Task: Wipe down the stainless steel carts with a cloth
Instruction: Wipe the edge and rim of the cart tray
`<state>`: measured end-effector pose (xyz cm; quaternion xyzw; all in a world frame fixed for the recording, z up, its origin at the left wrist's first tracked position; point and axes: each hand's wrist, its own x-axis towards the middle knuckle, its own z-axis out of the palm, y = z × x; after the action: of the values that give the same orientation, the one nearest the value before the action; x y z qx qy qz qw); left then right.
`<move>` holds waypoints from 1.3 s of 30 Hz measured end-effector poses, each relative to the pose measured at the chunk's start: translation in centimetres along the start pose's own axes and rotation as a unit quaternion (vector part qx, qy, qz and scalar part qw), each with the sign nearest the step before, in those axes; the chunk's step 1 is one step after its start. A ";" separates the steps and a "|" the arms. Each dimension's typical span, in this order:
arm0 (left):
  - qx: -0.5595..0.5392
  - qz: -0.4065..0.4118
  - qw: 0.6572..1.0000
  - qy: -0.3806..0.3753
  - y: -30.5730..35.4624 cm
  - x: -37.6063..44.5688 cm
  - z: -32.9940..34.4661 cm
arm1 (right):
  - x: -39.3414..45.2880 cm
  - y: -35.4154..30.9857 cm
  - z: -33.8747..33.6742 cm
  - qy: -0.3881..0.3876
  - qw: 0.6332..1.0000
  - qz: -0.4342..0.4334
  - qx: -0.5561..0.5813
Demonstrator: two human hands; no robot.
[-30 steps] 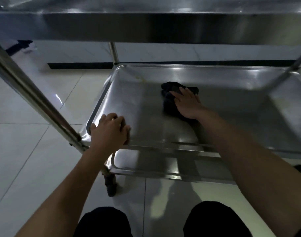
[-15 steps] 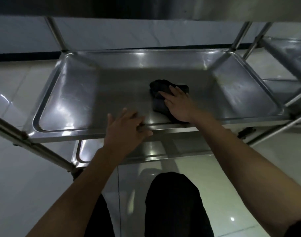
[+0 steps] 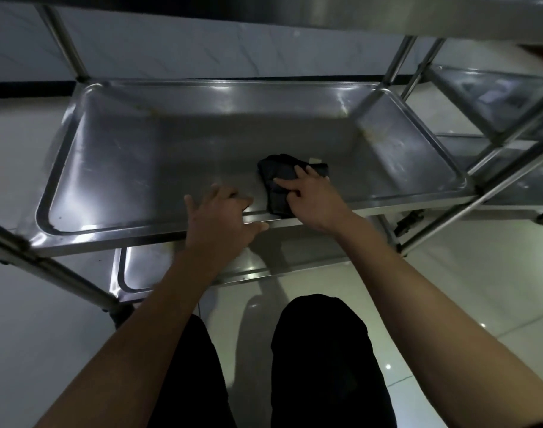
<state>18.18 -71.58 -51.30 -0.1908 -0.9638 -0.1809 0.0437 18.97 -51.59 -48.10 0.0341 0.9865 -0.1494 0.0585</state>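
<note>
The middle shelf (image 3: 146, 168) of a stainless steel cart fills the view, a shallow tray with a raised rim. A dark cloth (image 3: 279, 177) lies bunched on the shelf near its front edge, right of centre. My right hand (image 3: 313, 199) presses down on the cloth with spread, nearly straight fingers. My left hand (image 3: 220, 217) rests on the shelf's front rim just left of the cloth, fingers over the edge and thumb along the rim.
A lower shelf (image 3: 140, 273) shows beneath the front edge. A second steel cart (image 3: 495, 97) stands close on the right, its posts (image 3: 511, 143) crossing the view. The top shelf (image 3: 387, 13) overhangs above. Pale tiled floor lies around, and my dark-trousered knees (image 3: 322, 350) are below.
The view has swung right, bringing the second cart into sight. My left hand shifted right along the front rim toward the cloth. My right hand stays pressed on the cloth, now nearer the front edge.
</note>
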 end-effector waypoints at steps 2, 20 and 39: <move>-0.006 0.001 1.000 0.008 -0.1 -0.1 0.1 | 0.2 -0.4 0.0 0.001 1.000 0.010 0.019; -0.023 -0.050 0.998 -0.007 0.6 1.1 -0.5 | 0.9 1.2 2.4 0.080 0.996 -0.028 0.026; -0.025 0.010 0.999 -0.020 18.7 7.4 6.2 | 0.7 22.6 -4.3 0.088 0.993 0.070 -0.021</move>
<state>18.43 -50.59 -49.69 -0.2054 -0.9578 -0.2002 0.0212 19.69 -28.73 -50.65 0.1149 0.9859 -0.1207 -0.0175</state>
